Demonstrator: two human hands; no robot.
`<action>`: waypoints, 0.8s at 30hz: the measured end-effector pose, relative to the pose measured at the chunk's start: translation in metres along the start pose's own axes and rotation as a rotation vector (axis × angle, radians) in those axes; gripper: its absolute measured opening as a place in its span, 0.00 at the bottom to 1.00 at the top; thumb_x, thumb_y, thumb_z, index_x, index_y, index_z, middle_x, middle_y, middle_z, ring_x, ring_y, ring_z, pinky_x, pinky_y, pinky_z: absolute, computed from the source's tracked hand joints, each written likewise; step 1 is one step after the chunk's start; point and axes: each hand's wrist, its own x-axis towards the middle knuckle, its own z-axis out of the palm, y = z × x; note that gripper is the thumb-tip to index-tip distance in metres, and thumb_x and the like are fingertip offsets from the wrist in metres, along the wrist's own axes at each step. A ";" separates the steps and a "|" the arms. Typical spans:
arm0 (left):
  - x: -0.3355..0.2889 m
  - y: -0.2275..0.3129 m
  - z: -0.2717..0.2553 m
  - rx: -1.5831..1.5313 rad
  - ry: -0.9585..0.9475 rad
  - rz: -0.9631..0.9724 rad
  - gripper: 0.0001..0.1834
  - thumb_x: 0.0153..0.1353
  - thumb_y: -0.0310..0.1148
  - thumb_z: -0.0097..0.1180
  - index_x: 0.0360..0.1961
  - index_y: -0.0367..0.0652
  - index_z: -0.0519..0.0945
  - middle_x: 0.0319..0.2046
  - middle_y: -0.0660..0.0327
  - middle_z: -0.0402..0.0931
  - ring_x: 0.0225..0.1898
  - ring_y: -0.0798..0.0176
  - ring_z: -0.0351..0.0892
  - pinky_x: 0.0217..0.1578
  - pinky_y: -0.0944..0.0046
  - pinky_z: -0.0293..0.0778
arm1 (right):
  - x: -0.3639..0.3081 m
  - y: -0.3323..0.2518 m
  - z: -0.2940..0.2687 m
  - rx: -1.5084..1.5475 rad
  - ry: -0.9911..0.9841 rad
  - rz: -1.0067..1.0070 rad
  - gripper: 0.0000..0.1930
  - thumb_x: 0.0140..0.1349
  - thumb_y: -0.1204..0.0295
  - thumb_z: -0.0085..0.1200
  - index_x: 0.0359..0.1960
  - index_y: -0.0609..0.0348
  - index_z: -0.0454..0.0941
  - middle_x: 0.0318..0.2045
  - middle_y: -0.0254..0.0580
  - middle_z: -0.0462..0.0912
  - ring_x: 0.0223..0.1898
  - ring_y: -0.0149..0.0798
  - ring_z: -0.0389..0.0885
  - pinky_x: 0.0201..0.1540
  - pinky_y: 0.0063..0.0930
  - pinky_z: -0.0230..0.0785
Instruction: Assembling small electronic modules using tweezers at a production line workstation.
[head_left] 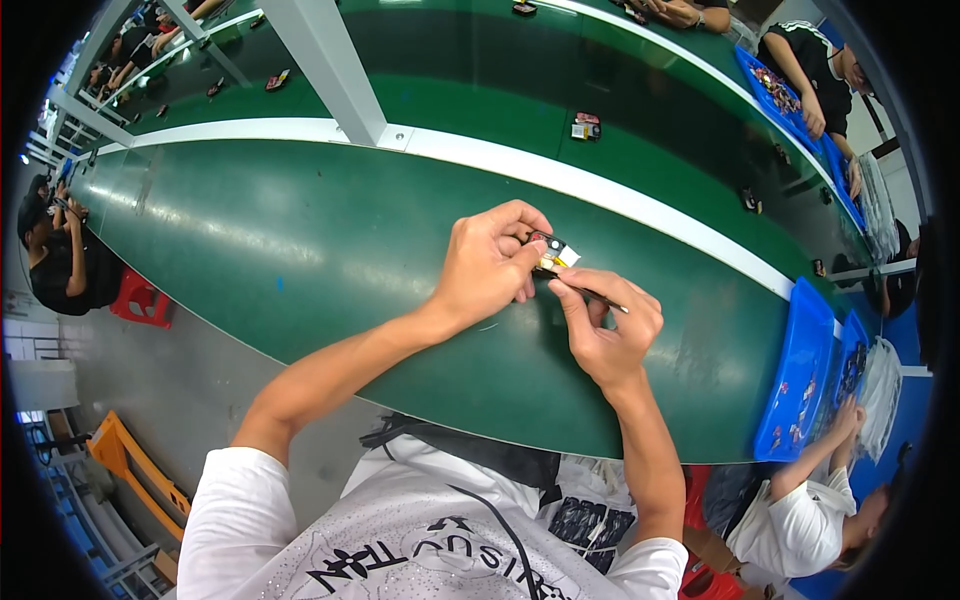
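Above the middle of the green bench, my left hand (482,262) pinches a small black electronic part (553,243) with round pale spots, a white flap and a bit of yellow. Thumb and fingers cover much of it, so I cannot tell its exact kind. My right hand (618,328) is closed around a slim dark stick-like tool (602,298), whose rear end sticks out to the right. The tool's front end reaches the lower right edge of the part, where the fingertips of both hands nearly meet. Whether the tip touches it is hidden.
The green bench top (330,230) ends at a white rail (600,205). Beyond lies a green conveyor belt (480,90) carrying small parts (586,126). A grey post (320,70) rises left. Blue trays (795,380) hold parts at right, beside a co-worker (800,515).
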 end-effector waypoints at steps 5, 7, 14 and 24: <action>0.065 0.017 -0.025 0.238 0.059 0.020 0.07 0.65 0.20 0.56 0.43 0.29 0.77 0.27 0.54 0.81 0.21 0.62 0.84 0.18 0.65 0.78 | 0.007 0.003 -0.011 0.029 0.146 0.084 0.08 0.53 0.81 0.72 0.33 0.62 0.85 0.32 0.40 0.90 0.12 0.21 0.63 0.17 0.17 0.56; 0.116 0.011 -0.052 0.249 0.205 0.104 0.09 0.65 0.22 0.58 0.43 0.27 0.77 0.27 0.54 0.82 0.21 0.62 0.85 0.22 0.67 0.80 | 0.007 0.004 -0.008 0.036 0.171 0.123 0.08 0.53 0.81 0.72 0.34 0.63 0.86 0.32 0.40 0.91 0.13 0.20 0.63 0.17 0.17 0.55; 0.203 0.002 -0.101 1.461 0.711 0.254 0.17 0.65 0.38 0.62 0.43 0.32 0.82 0.39 0.45 0.82 0.35 0.45 0.88 0.34 0.49 0.84 | -0.001 0.019 -0.001 -0.020 0.133 0.125 0.11 0.51 0.79 0.73 0.36 0.59 0.88 0.15 0.29 0.75 0.12 0.20 0.60 0.17 0.18 0.51; 0.239 0.023 -0.027 1.097 -0.158 0.273 0.10 0.56 0.35 0.68 0.37 0.42 0.88 0.39 0.54 0.86 0.42 0.53 0.85 0.45 0.57 0.79 | 0.003 0.013 -0.001 -0.045 0.117 0.094 0.09 0.50 0.79 0.73 0.33 0.59 0.87 0.22 0.34 0.85 0.11 0.24 0.64 0.16 0.21 0.56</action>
